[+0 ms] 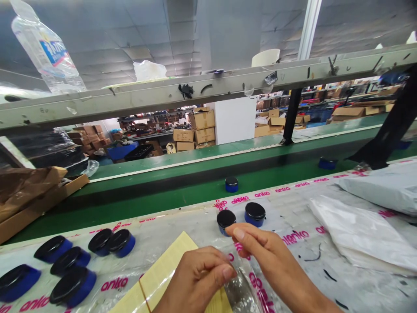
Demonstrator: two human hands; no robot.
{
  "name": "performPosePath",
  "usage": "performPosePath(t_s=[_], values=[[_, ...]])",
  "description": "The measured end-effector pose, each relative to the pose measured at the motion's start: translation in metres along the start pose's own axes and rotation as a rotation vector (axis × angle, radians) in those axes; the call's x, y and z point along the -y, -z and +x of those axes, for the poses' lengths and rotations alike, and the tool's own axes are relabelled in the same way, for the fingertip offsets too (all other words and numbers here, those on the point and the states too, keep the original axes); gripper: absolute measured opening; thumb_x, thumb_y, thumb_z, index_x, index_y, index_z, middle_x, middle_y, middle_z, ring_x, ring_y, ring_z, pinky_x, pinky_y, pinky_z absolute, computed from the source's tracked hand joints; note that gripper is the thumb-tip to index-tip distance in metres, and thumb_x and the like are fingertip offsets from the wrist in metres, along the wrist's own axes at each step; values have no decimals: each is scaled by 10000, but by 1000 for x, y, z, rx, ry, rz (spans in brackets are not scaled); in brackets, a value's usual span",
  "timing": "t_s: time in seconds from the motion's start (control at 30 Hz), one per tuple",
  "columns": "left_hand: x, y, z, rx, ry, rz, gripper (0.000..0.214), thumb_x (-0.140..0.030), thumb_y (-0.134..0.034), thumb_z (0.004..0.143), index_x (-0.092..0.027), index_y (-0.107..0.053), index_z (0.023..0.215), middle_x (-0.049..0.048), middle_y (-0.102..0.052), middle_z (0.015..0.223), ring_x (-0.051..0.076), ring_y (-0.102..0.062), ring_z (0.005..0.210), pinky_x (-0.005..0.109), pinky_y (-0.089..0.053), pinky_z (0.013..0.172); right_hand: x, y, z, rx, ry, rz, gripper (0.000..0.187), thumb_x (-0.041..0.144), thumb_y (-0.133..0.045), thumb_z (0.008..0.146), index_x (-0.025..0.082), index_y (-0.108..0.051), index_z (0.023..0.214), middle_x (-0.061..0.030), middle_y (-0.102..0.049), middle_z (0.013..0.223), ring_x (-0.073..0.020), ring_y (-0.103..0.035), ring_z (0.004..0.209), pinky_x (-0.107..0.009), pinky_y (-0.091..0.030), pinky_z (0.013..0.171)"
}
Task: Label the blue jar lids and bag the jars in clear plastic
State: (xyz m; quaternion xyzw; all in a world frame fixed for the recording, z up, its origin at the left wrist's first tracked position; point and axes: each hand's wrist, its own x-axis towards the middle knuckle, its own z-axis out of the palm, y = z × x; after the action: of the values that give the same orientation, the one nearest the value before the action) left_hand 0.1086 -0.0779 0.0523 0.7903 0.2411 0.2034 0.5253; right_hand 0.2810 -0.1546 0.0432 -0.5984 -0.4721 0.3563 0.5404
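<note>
- Two bare hands sit close together over the bench [293,261], the left hand [195,278] and the right hand [263,248] nearly touching; clock positions here are read from between them, with 12 o'clock straight ahead
- The left hand's fingers [224,271] are closed in a pinch on a clear bag [243,289], and the right hand's fingers [241,232] look closed on its upper edge, though the thin film makes that contact hard to see
- The clear bag hangs at 6 o'clock, something dark showing through it; gripping it at the edge seems to keep the film up and apart from the bench
- A yellow card [156,274] lies flat at 8 o'clock beneath the left hand, with a thin orange band [144,295] across it
- Six blue jars [73,286] with black lids lie on their sides at 9 o'clock, probably grouped there to stay within reach
- Two upright jars [255,214] stand at 12 o'clock, just beyond the right hand
- Two more jars [231,184] sit on a green conveyor belt [195,204] past the bench, at 12 and 1 o'clock
- White bags [358,230] are heaped at 3 o'clock, and a cardboard box [42,208] sits at 10 o'clock
</note>
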Motion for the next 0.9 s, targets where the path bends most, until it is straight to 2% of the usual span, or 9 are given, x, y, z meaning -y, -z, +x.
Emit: performPosePath(t_s=[0.13, 0.27, 0.47, 0.67, 0.9], values=[[3, 0, 2, -40, 14, -70, 314, -449, -634, 896, -208, -776, 754, 58, -746, 862, 181, -653, 833, 272, -483, 804, -4, 1, -1, 110, -9, 44, 365, 533, -569, 942, 216, -722, 846, -21, -657, 870, -186, -544, 797, -306, -432, 736], [5, -1, 3, -25, 41, -84, 284, -456, -661, 867, -212, -788, 796, 62, -753, 895, 191, -660, 866, 285, -485, 820, -8, -3, -1, 170, -81, 151, 348, 531, -668, 875, 193, -720, 809, -12, -630, 757, -163, -534, 730, -281, -414, 687], [4, -4, 3, -24, 34, -33, 340, -477, -621, 895, -210, -783, 762, 58, -735, 855, 190, -643, 833, 280, -472, 791, -6, -3, -2, 175, -127, 190, 325, 486, -704, 847, 182, -674, 738, 13, -564, 672, -131, -479, 652, -251, -370, 617], [1, -6, 2, -23, -13, 55, 430, -509, -491, 970, -224, -784, 838, 44, -711, 830, 177, -627, 810, 257, -451, 762, -1, -4, -5, 172, -75, 144, 387, 543, -629, 889, 188, -640, 738, 0, -597, 695, -135, -486, 649, -251, -369, 601], [-5, -12, 1, -102, -12, 82, 465, -518, -462, 976, -225, -759, 771, 30, -697, 781, 172, -623, 772, 245, -441, 747, 2, -3, -11, 127, -15, 69, 421, 589, -578, 920, 199, -641, 772, -5, -610, 736, -134, -478, 639, -250, -360, 575]])
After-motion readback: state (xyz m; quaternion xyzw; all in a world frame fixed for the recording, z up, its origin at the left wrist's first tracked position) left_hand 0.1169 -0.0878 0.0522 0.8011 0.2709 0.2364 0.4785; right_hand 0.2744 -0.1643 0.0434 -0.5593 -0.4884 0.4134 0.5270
